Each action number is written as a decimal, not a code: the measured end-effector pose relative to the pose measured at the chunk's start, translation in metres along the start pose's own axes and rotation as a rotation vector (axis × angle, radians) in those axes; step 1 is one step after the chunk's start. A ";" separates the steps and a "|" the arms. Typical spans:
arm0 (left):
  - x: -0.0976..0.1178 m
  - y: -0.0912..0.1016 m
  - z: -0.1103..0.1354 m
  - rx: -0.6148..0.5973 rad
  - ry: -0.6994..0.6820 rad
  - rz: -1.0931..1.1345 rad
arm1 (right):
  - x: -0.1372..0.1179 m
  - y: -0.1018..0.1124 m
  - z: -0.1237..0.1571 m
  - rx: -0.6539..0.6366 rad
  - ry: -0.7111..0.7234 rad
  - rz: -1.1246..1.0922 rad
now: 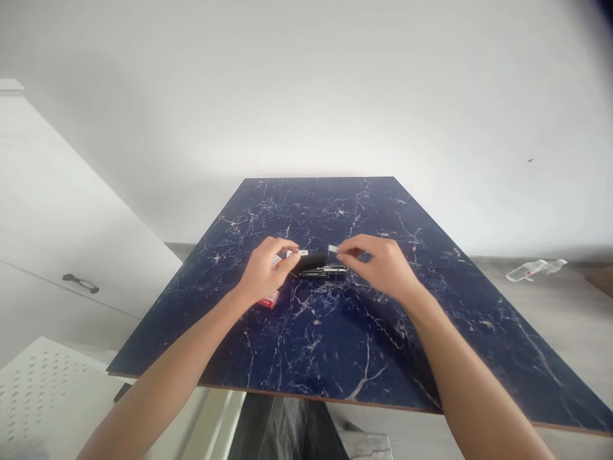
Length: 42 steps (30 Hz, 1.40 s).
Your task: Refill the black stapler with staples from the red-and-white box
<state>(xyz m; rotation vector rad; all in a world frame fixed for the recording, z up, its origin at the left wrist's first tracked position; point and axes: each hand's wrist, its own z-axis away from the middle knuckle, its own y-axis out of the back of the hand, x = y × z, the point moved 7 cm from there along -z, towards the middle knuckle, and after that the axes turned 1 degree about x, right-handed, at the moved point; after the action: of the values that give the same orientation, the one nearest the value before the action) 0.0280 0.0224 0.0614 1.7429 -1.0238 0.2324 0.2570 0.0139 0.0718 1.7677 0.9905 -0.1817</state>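
A black stapler lies opened out on the dark blue marble-patterned table, its metal staple channel showing. My right hand is at the stapler's right end, thumb and forefinger pinching a short silvery strip of staples just above it. At the left end my left hand has thumb and forefinger closed around a small white printed box, partly covered by the fingertips. Beneath the left hand sits a red-and-white box, mostly hidden by the palm and wrist.
The blue table stands against a pale wall. On the left is a white cabinet with a dark handle, and a perforated white panel below. Crumpled clear plastic lies on the floor at right.
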 end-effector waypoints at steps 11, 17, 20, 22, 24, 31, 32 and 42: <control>-0.031 -0.014 -0.005 -0.147 -0.011 -0.099 | 0.043 -0.029 0.003 -0.295 -0.176 0.027; -0.030 -0.015 -0.005 -0.235 -0.027 -0.124 | 0.043 -0.030 0.003 -0.316 -0.166 0.086; -0.035 -0.012 -0.005 -0.334 -0.025 -0.145 | 0.043 -0.021 0.004 -0.304 -0.192 0.146; -0.041 -0.008 -0.006 -0.359 0.009 -0.167 | 0.043 -0.014 0.007 -0.303 -0.249 0.177; -0.047 -0.005 -0.007 -0.357 0.048 -0.184 | 0.040 -0.013 0.010 -0.329 -0.291 0.183; -0.053 -0.009 -0.007 -0.356 0.079 -0.078 | 0.015 -0.037 0.013 -0.309 -0.360 0.126; -0.053 -0.010 -0.007 -0.351 0.083 -0.061 | 0.011 -0.041 0.013 -0.302 -0.354 0.105; -0.052 -0.013 -0.006 -0.344 0.105 -0.003 | 0.017 -0.054 0.012 -0.286 -0.398 -0.163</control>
<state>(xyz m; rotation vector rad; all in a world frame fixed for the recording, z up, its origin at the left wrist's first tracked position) 0.0074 0.0558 0.0249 1.4065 -0.9246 0.1348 0.2349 0.0186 0.0185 1.3243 0.8216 -0.4532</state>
